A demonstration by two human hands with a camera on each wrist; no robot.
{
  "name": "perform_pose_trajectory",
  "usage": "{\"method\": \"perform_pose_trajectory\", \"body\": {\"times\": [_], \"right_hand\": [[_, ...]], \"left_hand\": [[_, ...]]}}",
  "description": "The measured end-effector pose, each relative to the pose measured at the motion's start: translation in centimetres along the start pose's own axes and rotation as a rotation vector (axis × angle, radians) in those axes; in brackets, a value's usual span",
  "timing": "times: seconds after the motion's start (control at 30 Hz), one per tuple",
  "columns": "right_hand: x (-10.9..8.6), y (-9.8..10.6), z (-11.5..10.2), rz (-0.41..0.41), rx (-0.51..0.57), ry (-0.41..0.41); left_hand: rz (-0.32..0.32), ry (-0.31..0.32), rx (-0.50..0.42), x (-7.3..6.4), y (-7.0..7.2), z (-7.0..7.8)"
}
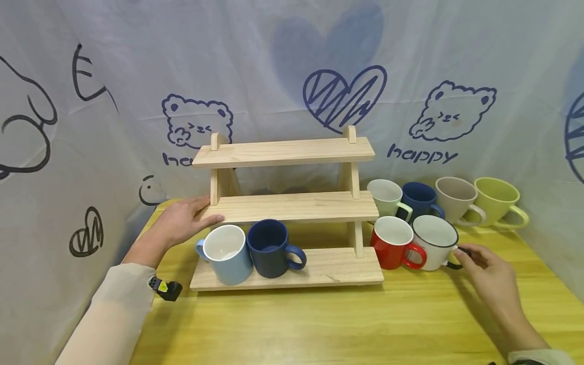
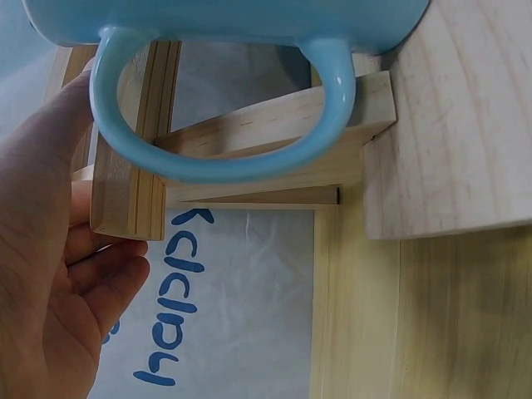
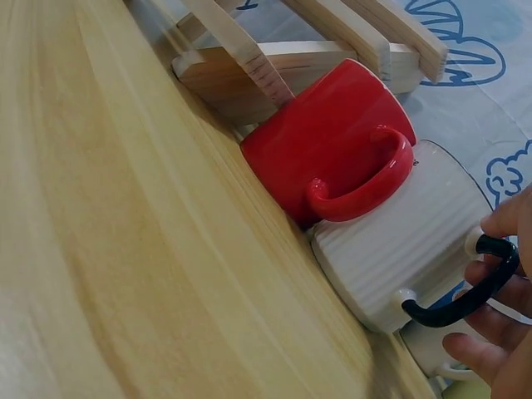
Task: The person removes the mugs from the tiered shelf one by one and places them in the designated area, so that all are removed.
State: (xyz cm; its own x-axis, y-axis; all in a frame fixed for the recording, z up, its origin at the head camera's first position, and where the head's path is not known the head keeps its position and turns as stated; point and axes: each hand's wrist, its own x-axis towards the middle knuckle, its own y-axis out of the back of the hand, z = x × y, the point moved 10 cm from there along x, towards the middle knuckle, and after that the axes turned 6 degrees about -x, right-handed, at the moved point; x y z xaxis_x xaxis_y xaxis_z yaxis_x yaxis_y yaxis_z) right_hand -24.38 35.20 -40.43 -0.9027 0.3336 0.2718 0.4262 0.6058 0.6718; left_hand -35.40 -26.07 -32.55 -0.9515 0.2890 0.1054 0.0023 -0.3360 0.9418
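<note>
My left hand (image 1: 184, 220) grips the left end of the middle board of a three-tier wooden rack (image 1: 292, 205), thumb on one side and fingers curled behind it in the left wrist view. Below it on the bottom board stand a light blue mug (image 1: 230, 256), handle to the left, and a dark blue mug (image 1: 269, 251), handle to the right. At the right, my right hand (image 1: 493, 276) pinches the black handle of a white mug (image 3: 399, 237) with a dark rim. That mug stands upright beside a red mug (image 1: 392, 243), close against it.
Behind the red and white mugs are a pale green-handled mug (image 1: 385, 195), a blue mug (image 1: 418, 196), a greyish-beige mug (image 1: 456, 197) and a yellow-green mug (image 1: 496, 200). A white cloth (image 1: 274, 66) with drawings hangs behind the wooden table (image 1: 319, 324).
</note>
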Motion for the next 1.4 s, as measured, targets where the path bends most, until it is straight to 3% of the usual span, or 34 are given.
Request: {"method": "perform_pose_trajectory", "body": {"times": [0.3,0.47,0.83,1.07,1.23,1.4], "right_hand": [[-0.2,0.1,-0.9,0.071,0.051,0.070],[-0.2,0.4,-2.1,0.085,-0.032,0.111],[-0.7,1.1,-6.6,0.160,-0.140,0.384],[-1.8,0.9,-10.5,0.209,-0.189,0.616],[-2.7,0.3,-12.9,0.203,-0.184,0.756],[-3.4,-0.6,-14.7,0.158,-0.197,0.825]], "left_hand": [[0.001,0.008,0.003,-0.1,-0.1,0.1],[0.000,0.007,-0.005,0.0,-0.1,0.0],[-0.001,0.014,-0.011,-0.1,-0.1,-0.1],[0.002,0.014,-0.012,-0.2,0.0,-0.1],[0.000,0.012,-0.011,-0.2,0.0,-0.1],[0.003,0.009,-0.015,-0.1,0.0,-0.1]]}}
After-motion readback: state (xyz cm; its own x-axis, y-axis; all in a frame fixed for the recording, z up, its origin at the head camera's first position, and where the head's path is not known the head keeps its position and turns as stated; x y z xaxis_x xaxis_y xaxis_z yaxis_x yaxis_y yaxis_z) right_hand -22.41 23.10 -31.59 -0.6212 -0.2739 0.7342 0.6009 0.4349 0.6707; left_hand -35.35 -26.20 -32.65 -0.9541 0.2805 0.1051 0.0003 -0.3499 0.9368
